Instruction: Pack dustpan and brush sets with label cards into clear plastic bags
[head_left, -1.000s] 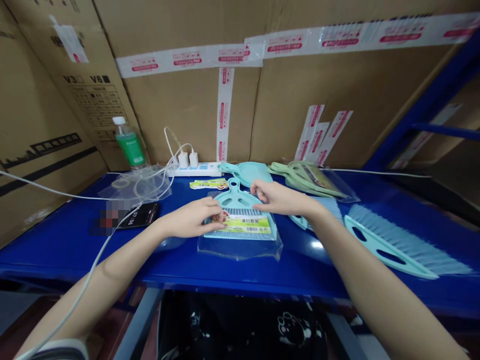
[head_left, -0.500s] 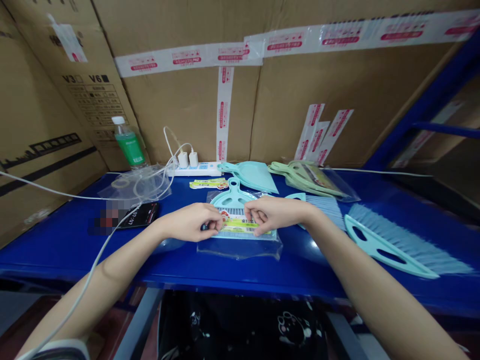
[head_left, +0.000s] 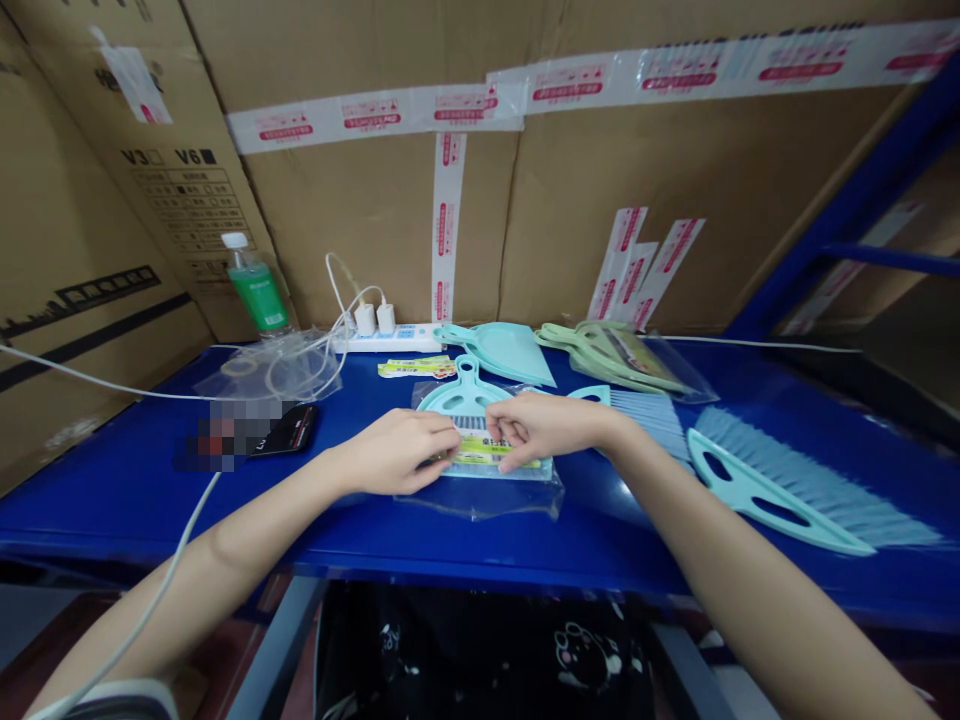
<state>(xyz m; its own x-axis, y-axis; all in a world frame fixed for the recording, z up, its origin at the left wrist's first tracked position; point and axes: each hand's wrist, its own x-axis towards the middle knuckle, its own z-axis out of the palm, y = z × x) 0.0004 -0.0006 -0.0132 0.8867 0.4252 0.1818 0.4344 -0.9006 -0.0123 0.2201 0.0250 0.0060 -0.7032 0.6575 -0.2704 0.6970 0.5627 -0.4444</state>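
Observation:
A small teal dustpan set (head_left: 466, 397) with a yellow-green label card lies in a clear plastic bag (head_left: 480, 495) on the blue table (head_left: 135, 480). My left hand (head_left: 397, 450) rests on the bag's left part, fingers curled and pinching at the card. My right hand (head_left: 536, 428) lies over the card from the right, fingers bent and pressing on the bag. Both hands nearly meet over the middle of the pack.
A loose teal brush (head_left: 780, 485) lies at the right, another brush (head_left: 645, 408) behind my right wrist. Behind are a teal dustpan (head_left: 506, 350), green bagged sets (head_left: 622, 358), a spare label (head_left: 416, 368), power strip (head_left: 390, 338), green bottle (head_left: 253, 285), empty bags (head_left: 270, 370), a phone (head_left: 281, 430). Cardboard boxes form the back.
My right hand came down from the dustpan's handle onto the label card. My left hand slid right toward it, so both now meet over the pack.

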